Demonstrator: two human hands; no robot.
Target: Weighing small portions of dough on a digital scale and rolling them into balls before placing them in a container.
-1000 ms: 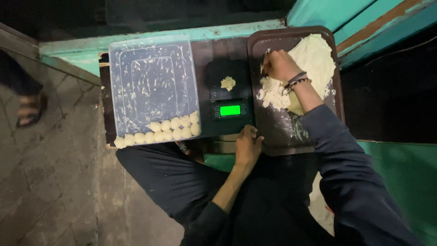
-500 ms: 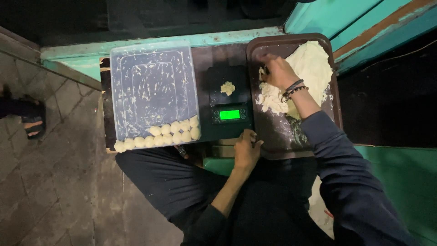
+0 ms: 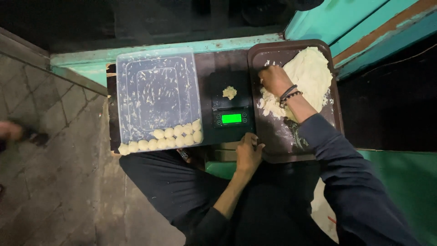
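Note:
My right hand (image 3: 274,79) rests on the near-left edge of a big pale dough mass (image 3: 309,77) that lies on a brown tray (image 3: 273,136); its fingers are curled on the dough. My left hand (image 3: 248,152) presses on the table edge just below a black digital scale (image 3: 231,105) with a lit green display. A small dough piece (image 3: 229,92) sits on the scale's platform. Left of the scale is a clear plastic container (image 3: 154,91) with several small dough balls (image 3: 164,139) lined along its near side.
A teal wall and ledge (image 3: 173,48) run behind the table. Tiled floor (image 3: 50,173) lies to the left, where a blurred foot of another person (image 3: 18,132) shows. My dark-trousered legs (image 3: 182,196) are under the table edge.
My right hand has shifted slightly left on the dough, toward the tray's far-left corner. The left hand stays put. The other person's foot at the left has moved.

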